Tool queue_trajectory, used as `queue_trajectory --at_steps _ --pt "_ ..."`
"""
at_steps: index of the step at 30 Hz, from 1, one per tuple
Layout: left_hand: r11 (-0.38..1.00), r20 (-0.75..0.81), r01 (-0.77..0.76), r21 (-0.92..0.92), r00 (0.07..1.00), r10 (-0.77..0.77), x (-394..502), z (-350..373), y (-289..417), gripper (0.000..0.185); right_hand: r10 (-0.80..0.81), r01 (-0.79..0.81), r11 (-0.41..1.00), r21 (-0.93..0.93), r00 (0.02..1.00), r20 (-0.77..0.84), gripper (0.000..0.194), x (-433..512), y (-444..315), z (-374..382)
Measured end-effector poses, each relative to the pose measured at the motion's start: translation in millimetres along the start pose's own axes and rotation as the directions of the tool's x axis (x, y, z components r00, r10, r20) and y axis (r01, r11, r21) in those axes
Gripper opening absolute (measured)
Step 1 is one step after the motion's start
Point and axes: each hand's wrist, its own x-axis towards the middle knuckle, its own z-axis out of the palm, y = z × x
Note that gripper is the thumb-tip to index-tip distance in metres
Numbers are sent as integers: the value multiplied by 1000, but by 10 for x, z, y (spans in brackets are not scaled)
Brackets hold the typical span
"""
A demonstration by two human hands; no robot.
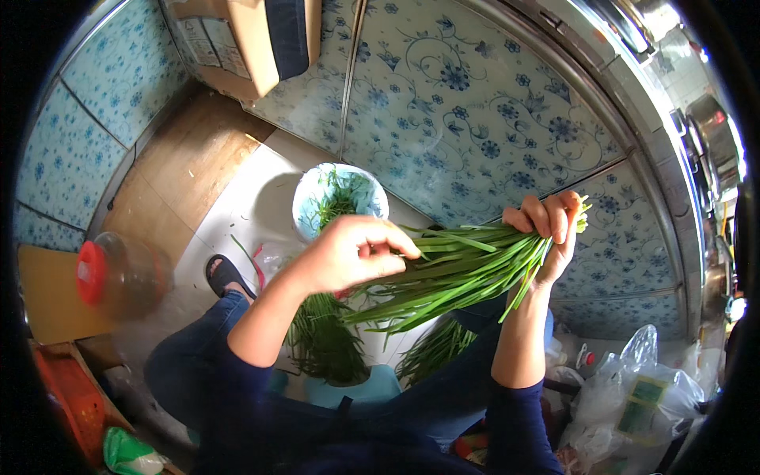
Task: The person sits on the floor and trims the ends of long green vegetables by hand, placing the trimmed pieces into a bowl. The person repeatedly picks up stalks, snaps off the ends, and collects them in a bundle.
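A bunch of long green garlic chives (457, 267) lies across the middle of the view. My right hand (546, 228) is wrapped around its stem ends, and the leaves fan out to the left. At the leaf side my left hand (362, 249) pinches leaf tips between thumb and fingers. Behind that hand stands a bin with a pale blue liner (306, 211), with loose green trimmings (337, 202) inside. Below the held bunch, a pile of chives (326, 344) rests low between my legs. More chives (436, 350) lie to its right, partly hidden by my leg.
Flower-patterned cabinet doors (463, 119) rise ahead. A cardboard box (237, 47) stands at upper left. A clear jar with a red lid (92, 273) is at left. Plastic bags (635, 386) crowd the lower right. A light blue stool (356, 389) shows beneath me.
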Motion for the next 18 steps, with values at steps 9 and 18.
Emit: queue_trajectory --at_steps 9,18 --pt "947 -217 -98 306 961 169 -213 370 217 17 30 -33 998 52 998 58 29 -34 146 88" --pt "967 -329 -64 245 933 146 -180 452 176 9 43 -43 999 -13 999 -21 26 -124 269 112"
